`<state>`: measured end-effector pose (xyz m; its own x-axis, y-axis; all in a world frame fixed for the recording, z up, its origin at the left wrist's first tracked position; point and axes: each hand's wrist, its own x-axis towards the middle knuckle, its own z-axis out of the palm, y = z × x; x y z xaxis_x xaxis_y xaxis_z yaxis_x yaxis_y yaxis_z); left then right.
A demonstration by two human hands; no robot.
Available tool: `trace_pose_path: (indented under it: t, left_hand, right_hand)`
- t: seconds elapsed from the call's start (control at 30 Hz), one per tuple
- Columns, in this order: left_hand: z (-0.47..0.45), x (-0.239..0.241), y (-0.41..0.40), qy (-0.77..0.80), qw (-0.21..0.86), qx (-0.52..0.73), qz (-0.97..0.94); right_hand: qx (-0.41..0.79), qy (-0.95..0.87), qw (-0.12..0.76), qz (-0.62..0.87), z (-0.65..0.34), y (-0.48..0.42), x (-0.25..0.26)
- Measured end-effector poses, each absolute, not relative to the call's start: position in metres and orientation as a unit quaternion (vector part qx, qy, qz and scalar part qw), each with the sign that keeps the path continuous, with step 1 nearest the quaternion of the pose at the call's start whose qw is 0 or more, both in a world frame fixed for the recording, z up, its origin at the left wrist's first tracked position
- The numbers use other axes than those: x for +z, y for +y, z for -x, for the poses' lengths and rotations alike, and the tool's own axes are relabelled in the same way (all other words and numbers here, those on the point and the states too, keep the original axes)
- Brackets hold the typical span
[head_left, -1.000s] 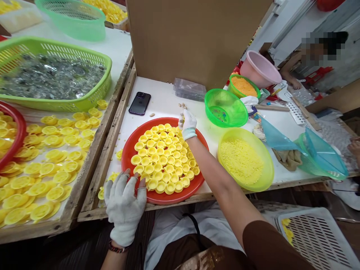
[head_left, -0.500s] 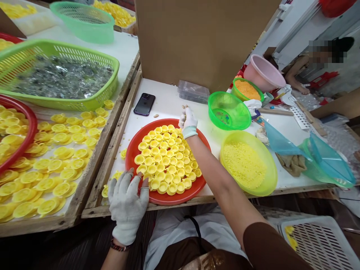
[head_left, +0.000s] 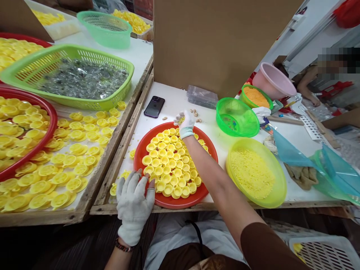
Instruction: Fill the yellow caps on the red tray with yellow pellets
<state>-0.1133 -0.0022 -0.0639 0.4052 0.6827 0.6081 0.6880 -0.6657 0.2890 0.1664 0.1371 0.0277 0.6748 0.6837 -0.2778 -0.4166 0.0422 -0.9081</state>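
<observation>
Where the red tray [head_left: 174, 204] sits at the near edge of the desk [head_left: 170, 92], the gloved left hand [head_left: 135, 204] lies at the tray's 8 o'clock, fingers loosely spread and gripping nothing; whether they press on the rim cannot be told. A light, even touch there should steady the tray without nudging the outermost cups.

Small yellow cups [head_left: 170, 164], mostly mouth up, stand packed side by side in the tray. At 3 o'clock from them is a yellow bowl [head_left: 277, 198] of yellow granules [head_left: 251, 172]. The bare right forearm [head_left: 216, 178] crosses above the tray's 4 o'clock side; keeping it raised would likely spare the cups below.

At 12 o'clock, over the far rim, the gloved right hand [head_left: 185, 123] has its fingers curled round some yellow granules; a snug curl, not a squeeze, should keep them from dribbling out.

Farther off lie small pale pieces [head_left: 194, 112] at 1 o'clock, a green bowl [head_left: 244, 112] at 2 and a dark phone [head_left: 154, 107] at 11.
</observation>
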Motion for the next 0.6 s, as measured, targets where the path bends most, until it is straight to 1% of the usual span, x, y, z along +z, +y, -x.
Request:
trace_pose_path:
  t: [0.13,0.3,0.47,0.6]
  left_hand:
    - [0.113,-0.062,-0.002,-0.404,0.010,-0.361,0.840]
    - [0.113,-0.063,-0.004,-0.417,0.009,-0.357,0.836]
    - [0.113,-0.066,-0.005,-0.447,-0.015,-0.358,0.820]
    - [0.113,-0.066,-0.005,-0.437,-0.011,-0.363,0.823]
  right_hand:
    - [0.381,-0.121,0.723,0.564,-0.156,0.143,0.024]
    - [0.390,-0.123,0.708,0.576,-0.151,0.144,0.023]
    - [0.397,-0.134,0.702,0.576,-0.145,0.142,0.022]
    - [0.396,-0.144,0.702,0.574,-0.136,0.141,0.019]
